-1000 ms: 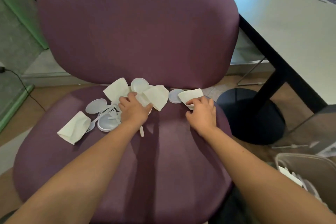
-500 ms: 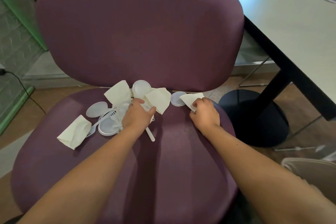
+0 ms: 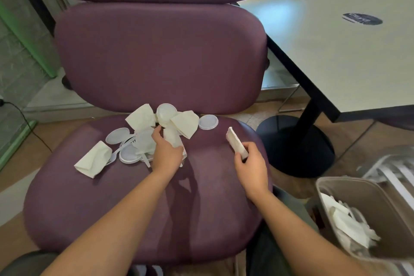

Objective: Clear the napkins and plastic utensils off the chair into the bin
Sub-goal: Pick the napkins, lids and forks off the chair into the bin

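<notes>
Lifted off the seat since a moment ago, the folded napkin point(image 3: 237, 144) now stands pinched in my right hand point(image 3: 252, 166), raised over the right side of the purple chair point(image 3: 116, 204). My left hand point(image 3: 167, 151) closes around a crumpled napkin and plastic pieces in the pile point(image 3: 143, 139) at the seat's back. Round plastic lids, a fork and more napkins lie there. At lower right, the bin point(image 3: 367, 195) holds white scraps.
</notes>
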### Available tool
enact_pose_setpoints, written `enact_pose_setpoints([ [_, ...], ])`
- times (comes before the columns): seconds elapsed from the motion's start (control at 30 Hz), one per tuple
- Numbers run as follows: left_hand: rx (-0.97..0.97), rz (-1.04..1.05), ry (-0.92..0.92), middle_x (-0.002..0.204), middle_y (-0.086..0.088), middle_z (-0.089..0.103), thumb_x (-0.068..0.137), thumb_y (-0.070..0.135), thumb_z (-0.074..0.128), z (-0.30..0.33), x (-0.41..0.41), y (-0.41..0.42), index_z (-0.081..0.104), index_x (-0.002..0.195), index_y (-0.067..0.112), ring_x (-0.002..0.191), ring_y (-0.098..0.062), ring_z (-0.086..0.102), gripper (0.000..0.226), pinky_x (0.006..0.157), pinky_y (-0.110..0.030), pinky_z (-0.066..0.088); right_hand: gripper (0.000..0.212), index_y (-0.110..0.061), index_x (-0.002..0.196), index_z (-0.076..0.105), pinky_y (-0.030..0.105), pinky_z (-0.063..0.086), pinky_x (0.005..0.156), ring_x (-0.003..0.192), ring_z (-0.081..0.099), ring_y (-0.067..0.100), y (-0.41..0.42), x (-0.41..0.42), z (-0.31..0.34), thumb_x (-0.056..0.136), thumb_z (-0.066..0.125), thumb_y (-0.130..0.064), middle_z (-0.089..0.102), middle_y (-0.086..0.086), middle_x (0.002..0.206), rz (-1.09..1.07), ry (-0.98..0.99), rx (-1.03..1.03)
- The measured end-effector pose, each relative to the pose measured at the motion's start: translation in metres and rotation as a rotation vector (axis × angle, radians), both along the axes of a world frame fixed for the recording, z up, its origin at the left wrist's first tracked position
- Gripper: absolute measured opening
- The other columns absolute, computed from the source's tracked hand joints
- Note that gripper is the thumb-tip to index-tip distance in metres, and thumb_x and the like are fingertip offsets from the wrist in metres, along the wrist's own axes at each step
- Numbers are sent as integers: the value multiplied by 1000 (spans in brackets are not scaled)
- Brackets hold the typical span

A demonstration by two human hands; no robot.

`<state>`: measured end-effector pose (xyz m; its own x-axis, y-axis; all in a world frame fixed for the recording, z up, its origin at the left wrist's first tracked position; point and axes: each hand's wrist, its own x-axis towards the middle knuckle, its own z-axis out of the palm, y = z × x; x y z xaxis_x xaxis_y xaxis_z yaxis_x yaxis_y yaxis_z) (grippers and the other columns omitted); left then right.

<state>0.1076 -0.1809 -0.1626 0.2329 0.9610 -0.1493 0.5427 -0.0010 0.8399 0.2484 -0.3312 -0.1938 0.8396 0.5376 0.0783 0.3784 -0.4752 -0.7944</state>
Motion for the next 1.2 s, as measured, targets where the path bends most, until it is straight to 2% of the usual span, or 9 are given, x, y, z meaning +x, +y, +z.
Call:
enact_pose_setpoints([
  [0.2,-73,-222,-140,101,1,64,75,16,75,8,26,-44,50,105,21,94,-20,64,39,78,-34,50,14,-21,104,60,35,50,77,94,57,18,-43,6,14,90,59,-22,62,-2,96,-133,93,128],
  [0.33,-140,-408,-228,101,3,66,78,13,78,16,68,-97,53,119,21,90,-12,63,49,81,-31,51,8,-23,99,60,26,41,70,89,58,14,-90,17,25,95,55,-25,64,-3,95,-232,133,230],
  [0.47,-232,-547,-280,98,4,68,76,14,80,18,109,-148,56,120,24,91,-13,65,51,85,-34,54,9,-24,101,61,28,47,75,88,60,11,-140,31,26,93,58,-24,65,-5,96,-336,127,265],
  [0.63,-226,-722,-204,94,7,60,77,15,80,15,153,-211,45,128,26,81,-4,58,63,66,-20,48,14,-20,104,60,14,40,66,91,60,11,-204,52,22,90,62,-18,64,-4,98,-495,143,273],
  [0.73,-210,-740,-155,93,9,55,75,16,82,6,177,-237,41,128,23,79,-3,55,67,72,-25,53,15,-21,105,59,11,39,66,92,58,9,-231,67,16,91,62,-15,62,-6,100,-574,168,210],
  [0.8,-212,-763,-98,98,7,55,75,19,82,0,189,-251,40,127,23,85,-10,56,67,77,-29,54,15,-21,103,59,15,40,67,90,58,10,-243,78,13,91,62,-13,62,-5,99,-611,175,170],
  [0.93,-227,-797,-39,110,0,59,76,19,81,-16,206,-270,44,123,22,93,-14,56,61,62,-16,42,16,-18,108,64,28,48,75,90,61,14,-265,109,-7,91,63,-17,66,-3,101,-651,179,26],
  [1.07,-326,-794,-36,106,6,53,80,12,77,-29,215,-275,41,127,21,89,-8,53,60,64,-16,46,35,-20,124,63,43,43,103,121,50,25,-271,126,-31,92,62,-36,61,-1,124,-559,121,-185],
  [1.2,-421,-770,-50,116,3,56,83,8,73,-41,224,-275,42,132,20,100,-13,56,59,84,-31,57,46,-14,136,53,47,49,101,115,59,25,-256,124,-36,95,58,-35,62,3,126,-465,652,169],
])
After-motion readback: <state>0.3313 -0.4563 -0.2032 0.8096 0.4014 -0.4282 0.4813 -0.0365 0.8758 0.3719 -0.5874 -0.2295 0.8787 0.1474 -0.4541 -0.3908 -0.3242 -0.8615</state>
